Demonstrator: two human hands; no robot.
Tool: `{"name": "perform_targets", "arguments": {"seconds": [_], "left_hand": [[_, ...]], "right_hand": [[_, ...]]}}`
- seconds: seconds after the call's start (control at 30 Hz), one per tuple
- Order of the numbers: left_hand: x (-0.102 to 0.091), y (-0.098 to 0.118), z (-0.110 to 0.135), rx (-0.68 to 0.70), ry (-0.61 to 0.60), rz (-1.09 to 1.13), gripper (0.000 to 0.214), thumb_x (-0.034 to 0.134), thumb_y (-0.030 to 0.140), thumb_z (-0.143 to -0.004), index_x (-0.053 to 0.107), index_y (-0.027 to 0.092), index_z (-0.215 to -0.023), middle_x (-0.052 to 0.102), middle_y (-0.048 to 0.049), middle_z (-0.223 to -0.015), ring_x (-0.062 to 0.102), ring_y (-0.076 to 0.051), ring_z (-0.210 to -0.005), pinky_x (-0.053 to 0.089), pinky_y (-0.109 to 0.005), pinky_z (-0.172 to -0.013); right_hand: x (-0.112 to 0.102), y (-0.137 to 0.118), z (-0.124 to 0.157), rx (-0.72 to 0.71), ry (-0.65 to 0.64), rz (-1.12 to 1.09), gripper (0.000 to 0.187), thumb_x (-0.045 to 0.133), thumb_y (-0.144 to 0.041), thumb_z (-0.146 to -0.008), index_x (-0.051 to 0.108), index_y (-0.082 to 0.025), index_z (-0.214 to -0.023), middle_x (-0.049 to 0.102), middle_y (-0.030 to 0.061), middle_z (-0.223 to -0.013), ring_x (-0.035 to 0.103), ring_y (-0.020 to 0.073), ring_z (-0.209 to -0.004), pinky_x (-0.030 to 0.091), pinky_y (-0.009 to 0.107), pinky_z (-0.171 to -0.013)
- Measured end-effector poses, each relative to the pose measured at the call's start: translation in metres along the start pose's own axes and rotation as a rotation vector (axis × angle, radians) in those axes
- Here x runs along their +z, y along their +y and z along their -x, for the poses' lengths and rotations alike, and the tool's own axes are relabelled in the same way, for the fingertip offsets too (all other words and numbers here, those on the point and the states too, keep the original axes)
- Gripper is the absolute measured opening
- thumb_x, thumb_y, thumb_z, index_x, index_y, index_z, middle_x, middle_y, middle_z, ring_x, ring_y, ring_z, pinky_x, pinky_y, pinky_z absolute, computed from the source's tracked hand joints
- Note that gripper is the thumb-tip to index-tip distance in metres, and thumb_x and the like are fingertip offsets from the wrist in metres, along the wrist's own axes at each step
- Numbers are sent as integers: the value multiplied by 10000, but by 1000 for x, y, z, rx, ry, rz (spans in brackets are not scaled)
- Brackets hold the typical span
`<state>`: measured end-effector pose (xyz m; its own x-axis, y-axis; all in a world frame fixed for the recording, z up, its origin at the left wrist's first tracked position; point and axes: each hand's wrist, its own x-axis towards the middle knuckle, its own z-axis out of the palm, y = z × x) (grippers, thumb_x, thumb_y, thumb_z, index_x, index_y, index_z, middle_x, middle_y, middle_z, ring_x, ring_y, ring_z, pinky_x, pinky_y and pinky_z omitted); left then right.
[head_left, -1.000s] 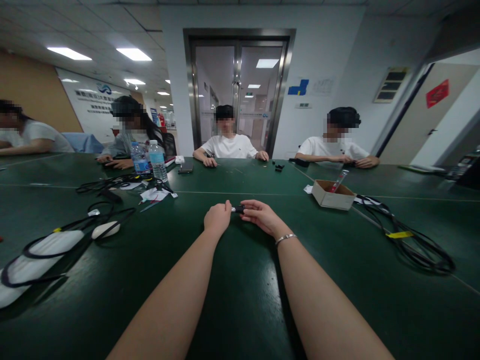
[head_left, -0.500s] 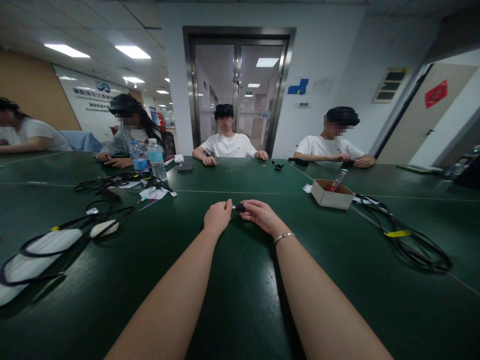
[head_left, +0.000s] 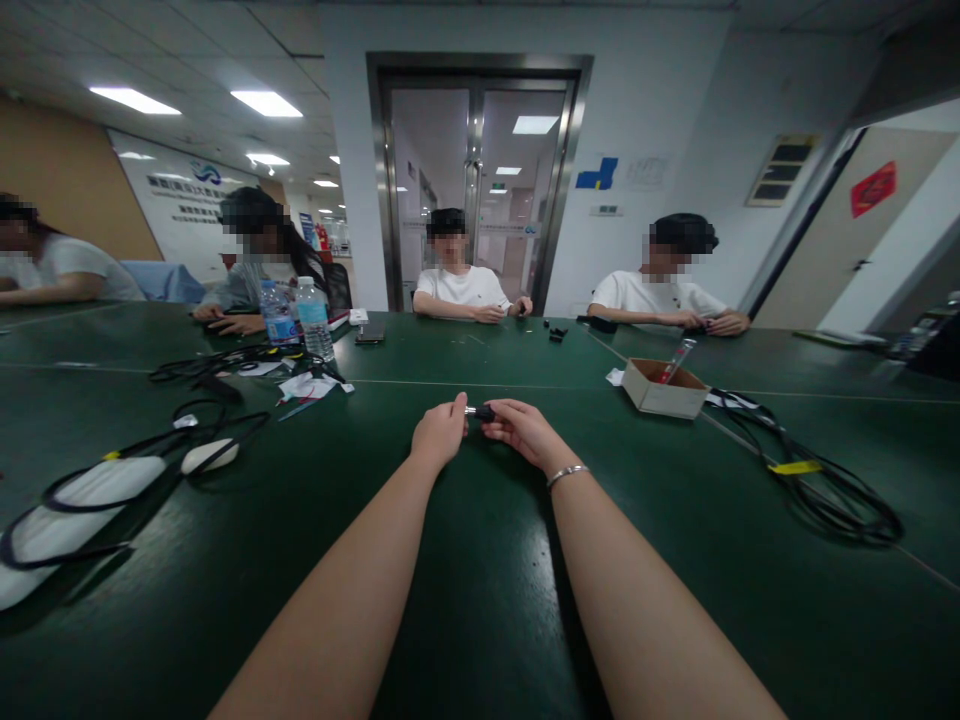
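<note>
Black connector point(head_left: 482, 412) between both hands

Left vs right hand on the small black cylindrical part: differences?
The left hand is curled, pinching the silvery tip of the small black cylindrical part; right hand lies flatter, fingers over its black body. Right wrist wears a silver bracelet; left wrist is bare. Both hold the part.

Dim room under bright ceiling panels point(head_left: 266, 103), soft glare on the table point(head_left: 525, 560) (wide-angle bowing at the edges)
</note>
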<state>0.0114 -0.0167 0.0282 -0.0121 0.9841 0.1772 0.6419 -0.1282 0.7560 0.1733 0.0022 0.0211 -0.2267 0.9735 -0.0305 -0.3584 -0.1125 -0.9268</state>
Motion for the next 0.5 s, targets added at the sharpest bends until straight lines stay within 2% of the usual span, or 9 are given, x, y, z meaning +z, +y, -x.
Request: {"name": "perform_targets", "arguments": {"seconds": [0.07, 0.2, 0.33, 0.5], "left_hand": [[0, 1, 0, 3, -19, -19, 533, 225, 513, -915, 572, 192, -668, 633, -39, -700, 559, -173, -645, 334, -276, -588], [1, -1, -2, 17, -10, -14, 364, 336, 442, -892, 586, 205, -774, 646, -23, -779, 560, -167, -687, 326, -263, -580], [2, -4, -4, -1, -23, -10, 494, 262, 507, -899, 573, 195, -676, 632, -36, -719, 552, -174, -659, 329, -271, -583], [4, -8, -7, 30, 5, 23, 422, 326, 498, -887, 582, 198, -738, 639, -30, -760, 565, -171, -694, 351, -258, -596]], "right_hand": [[0, 0, -1, -1, -4, 0, 7, 619, -105, -852, 621, -100, -849, 666, 96, -766, 655, 149, -608, 578, 226, -566], [0, 0, 0, 5, 5, 3, 30, 590, -88, -863, 618, -96, -865, 666, 98, -759, 659, 156, -614, 578, 224, -564], [1, -1, 1, 11, 4, 6, 48, 568, -76, -867, 611, -96, -877, 663, 92, -756, 658, 152, -608, 577, 223, -565], [1, -1, 1, 9, 7, 14, 33, 591, -94, -860, 614, -93, -883, 661, 100, -756, 658, 157, -618, 578, 234, -582]]}}
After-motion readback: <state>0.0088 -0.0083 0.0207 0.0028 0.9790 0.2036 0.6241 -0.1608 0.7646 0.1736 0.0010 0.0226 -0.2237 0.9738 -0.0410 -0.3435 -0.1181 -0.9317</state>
